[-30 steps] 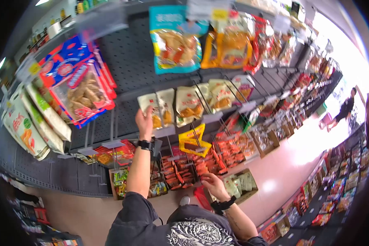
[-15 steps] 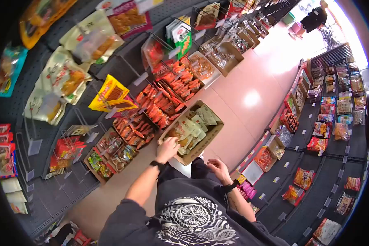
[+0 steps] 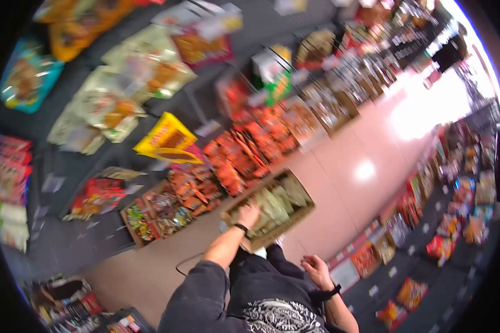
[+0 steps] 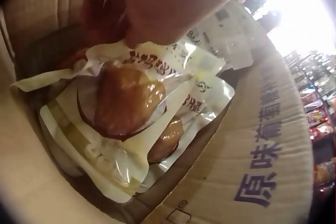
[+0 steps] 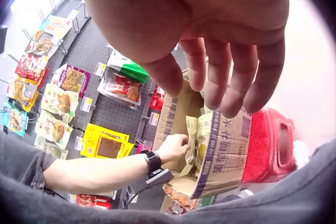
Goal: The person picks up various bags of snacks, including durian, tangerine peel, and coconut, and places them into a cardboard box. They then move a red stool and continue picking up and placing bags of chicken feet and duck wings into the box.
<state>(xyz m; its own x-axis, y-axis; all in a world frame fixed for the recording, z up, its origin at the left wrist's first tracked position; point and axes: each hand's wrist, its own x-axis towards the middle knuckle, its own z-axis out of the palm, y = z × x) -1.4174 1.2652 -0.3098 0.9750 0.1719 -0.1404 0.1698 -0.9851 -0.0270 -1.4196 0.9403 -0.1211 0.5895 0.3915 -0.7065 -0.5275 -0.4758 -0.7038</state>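
Observation:
In the head view my left hand is inside a cardboard box of pale packets. The left wrist view has this hand at the top edge of a cream packet, its fingers curled and pinching that edge; a clear window shows brown food. Other cream packets lie beneath and behind. From the right wrist camera, the left hand is at the packets by the box wall. My right hand, to the right of the box, holds nothing; its fingers hang loosely bent.
Cartons of red packets line the shelf's base beyond the box. Hooks hold a yellow packet and cream packets. Another shelf stands right of the pink floor aisle. A red plastic object is behind the box.
My left hand has come down from the hanging cream packets to the box's edge, then further in among its packets. The head view has swung right and down. My right hand stays free.

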